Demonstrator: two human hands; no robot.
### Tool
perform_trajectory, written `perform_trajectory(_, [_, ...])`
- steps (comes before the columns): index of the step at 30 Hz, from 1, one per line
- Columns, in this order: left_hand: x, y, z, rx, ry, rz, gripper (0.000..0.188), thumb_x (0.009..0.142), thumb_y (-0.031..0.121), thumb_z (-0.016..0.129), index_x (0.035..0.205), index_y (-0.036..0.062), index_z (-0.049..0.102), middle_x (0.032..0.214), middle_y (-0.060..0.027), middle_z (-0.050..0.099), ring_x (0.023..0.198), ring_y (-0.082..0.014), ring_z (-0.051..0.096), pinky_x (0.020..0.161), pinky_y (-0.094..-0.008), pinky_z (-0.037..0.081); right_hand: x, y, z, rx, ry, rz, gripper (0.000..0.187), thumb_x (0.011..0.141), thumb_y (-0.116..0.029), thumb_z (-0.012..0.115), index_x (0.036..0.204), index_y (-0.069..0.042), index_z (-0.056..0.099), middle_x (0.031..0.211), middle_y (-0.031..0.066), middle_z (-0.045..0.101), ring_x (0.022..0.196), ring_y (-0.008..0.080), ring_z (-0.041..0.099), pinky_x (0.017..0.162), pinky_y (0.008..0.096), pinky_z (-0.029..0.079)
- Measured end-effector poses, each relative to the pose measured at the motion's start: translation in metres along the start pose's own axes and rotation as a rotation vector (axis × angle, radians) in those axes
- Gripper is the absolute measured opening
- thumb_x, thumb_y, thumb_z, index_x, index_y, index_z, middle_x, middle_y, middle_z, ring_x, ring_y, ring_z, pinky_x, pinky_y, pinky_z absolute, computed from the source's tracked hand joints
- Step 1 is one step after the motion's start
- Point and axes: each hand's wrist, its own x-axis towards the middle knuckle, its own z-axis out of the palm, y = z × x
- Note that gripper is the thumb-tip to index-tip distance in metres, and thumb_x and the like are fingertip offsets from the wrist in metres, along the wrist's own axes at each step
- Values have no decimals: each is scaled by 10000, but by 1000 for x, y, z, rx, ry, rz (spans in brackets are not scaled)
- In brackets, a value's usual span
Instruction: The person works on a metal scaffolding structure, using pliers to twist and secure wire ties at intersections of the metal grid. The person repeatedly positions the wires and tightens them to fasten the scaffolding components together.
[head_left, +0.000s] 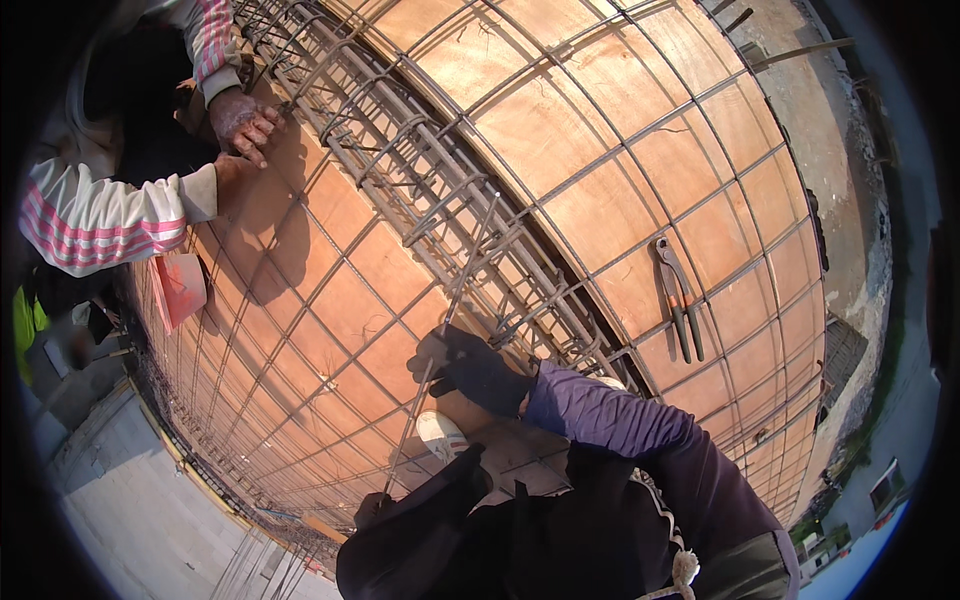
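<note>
A thin steel bar (404, 440) slants from the reinforcement cage down toward my body. My right hand (472, 372), in a dark glove, is closed around it partway along, with the fingers curled over it. At the bar's lower end my left hand (372, 509) is closed on it, largely hidden by shadow and dark clothing. Beneath both hands lies a grid of tied rebar (345, 352) over plywood (375, 255). Beside my right hand runs the long rebar cage (425, 165). A pair of end-cutting nippers (676, 300) with dark-tipped handles rests on the grid to the right.
At the upper left a co-worker's sleeve (110, 215) with pink stripes and a bare hand (245, 122) are over the grid. Near them stands a red-pink container (178, 288). A white shoe (441, 436) is below my right hand. A dark gap (575, 275) borders the cage.
</note>
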Motion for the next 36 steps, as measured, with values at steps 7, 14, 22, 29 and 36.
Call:
perform_trajectory(7, [24,24,-8,-83,33,-110,269,892,261,802,1031,54,702,869,-138,668,842,-254,690,738,-386,530,-11,15,0,18,39,372,294,1075,-317,562,1250,-87,616,1158,39,663,1052,178,700,802,340,592])
perform_trajectory(14, [24,28,5,-519,18,-60,284,1016,290,719,959,11,718,775,2,629,739,-107,542,695,-320,469,21,93,13,-165,-167,442,321,1098,-261,546,1348,-64,592,1224,72,668,1093,191,720,805,337,624])
perform_trajectory(22, [59,9,4,-553,313,-77,336,1023,316,717,953,-10,760,734,65,604,713,-51,501,648,-291,436,-19,47,-28,-540,-165,307,408,1097,-356,557,1363,-48,591,1148,75,700,951,150,705,775,310,581])
perform_trajectory(29, [119,22,-41,-478,379,-89,331,962,315,795,918,-11,758,785,-51,693,723,-120,602,674,-332,495,-97,-37,-53,-379,214,468,376,1115,-323,531,1332,-22,595,1081,70,710,919,112,663,782,285,552])
perform_trajectory(36, [153,44,-87,-301,327,-15,407,948,408,762,974,2,786,841,-106,737,751,-180,661,699,-353,513,-123,-75,-72,-486,443,192,399,1120,-340,518,1288,-4,654,1018,43,692,854,126,652,773,261,532])
